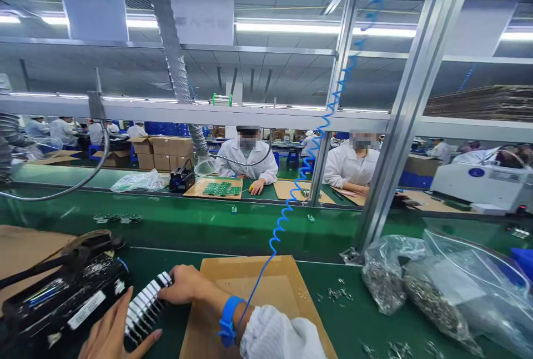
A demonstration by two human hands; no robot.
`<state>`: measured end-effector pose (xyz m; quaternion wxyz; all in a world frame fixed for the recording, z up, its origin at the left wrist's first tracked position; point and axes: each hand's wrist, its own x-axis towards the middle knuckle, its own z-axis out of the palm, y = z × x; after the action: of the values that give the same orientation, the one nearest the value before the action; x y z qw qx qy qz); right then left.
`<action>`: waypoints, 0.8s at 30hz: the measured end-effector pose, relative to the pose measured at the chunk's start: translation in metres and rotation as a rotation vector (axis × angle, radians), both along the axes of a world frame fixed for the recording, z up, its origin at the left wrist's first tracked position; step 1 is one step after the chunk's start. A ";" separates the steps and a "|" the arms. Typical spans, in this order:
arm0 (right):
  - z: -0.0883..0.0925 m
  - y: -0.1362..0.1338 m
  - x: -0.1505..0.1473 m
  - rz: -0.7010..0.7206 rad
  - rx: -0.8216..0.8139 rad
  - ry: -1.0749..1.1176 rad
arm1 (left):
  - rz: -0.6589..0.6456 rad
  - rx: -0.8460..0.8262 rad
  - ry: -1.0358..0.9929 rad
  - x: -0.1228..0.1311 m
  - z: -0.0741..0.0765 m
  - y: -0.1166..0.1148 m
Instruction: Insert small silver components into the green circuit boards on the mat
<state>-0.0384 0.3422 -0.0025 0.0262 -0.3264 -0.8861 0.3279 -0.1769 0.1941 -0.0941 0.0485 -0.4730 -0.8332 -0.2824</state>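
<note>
A row of small white-topped, dark-sided parts, packed side by side in a strip, lies slantwise between my two hands. My left hand spans the near end, with fingers along one side and the thumb along the other. At the far end, my right hand closes its thumb and fingers on the strip. A blue wrist strap with a coiled blue cord circles my right wrist. Just left of the strip stands a black bench device with a white label. What kind of parts they are, I cannot tell.
A cardboard sheet lies under my right forearm. To the right are loose metal pieces and clear bags of metal parts. Beyond the green conveyor, co-workers sit by green circuit boards. A metal post rises at right.
</note>
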 end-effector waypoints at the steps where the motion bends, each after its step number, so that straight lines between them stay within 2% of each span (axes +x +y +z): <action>1: 0.000 0.000 0.001 -0.003 0.005 0.002 | -0.011 -0.002 0.006 0.002 0.003 0.002; 7: -0.003 0.000 0.009 0.007 0.040 0.016 | -0.040 -0.085 0.023 0.021 0.021 0.006; 12: -0.004 -0.002 0.009 0.021 0.063 0.015 | -0.038 -0.123 0.015 0.030 0.022 0.003; 16: 0.006 -0.008 0.017 0.027 0.082 0.001 | -0.045 -0.151 0.007 0.034 0.026 0.001; 19: 0.022 -0.016 0.049 0.024 0.122 0.008 | -0.047 -0.189 0.003 0.036 0.033 0.001; 24: 0.046 -0.035 0.154 0.059 0.143 -0.042 | -0.063 -0.252 -0.016 0.043 0.049 0.005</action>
<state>0.1155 0.3072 0.0433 0.0214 -0.3043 -0.9168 0.2576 -0.1338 0.1986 -0.0450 -0.0272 -0.4991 -0.8471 -0.1805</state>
